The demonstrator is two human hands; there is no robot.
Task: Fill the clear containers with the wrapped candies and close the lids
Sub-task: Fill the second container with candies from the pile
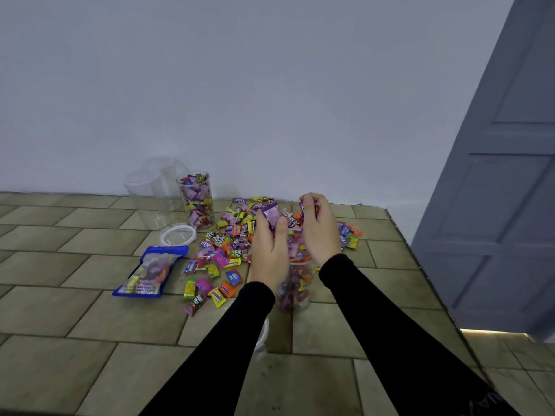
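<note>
A heap of wrapped candies (231, 238) in many colours lies spread on the tiled surface. Between my forearms stands a clear container (295, 288) holding many candies, its top open. My left hand (268, 250) hovers over its mouth and pinches a purple wrapped candy (270, 213). My right hand (318, 229) is just to the right, fingers curled round a few small candies (303, 210). Against the wall stands another clear container (196, 201), full of candies and without a lid. Two empty clear containers (150, 199) stand to its left.
A round clear lid (177, 234) lies flat in front of the back containers. A blue candy bag (150, 273) lies on the left. Another lid (262, 334) is partly hidden under my left sleeve. The surface's edge (426, 274) runs diagonally at right, beside a grey door (495, 181).
</note>
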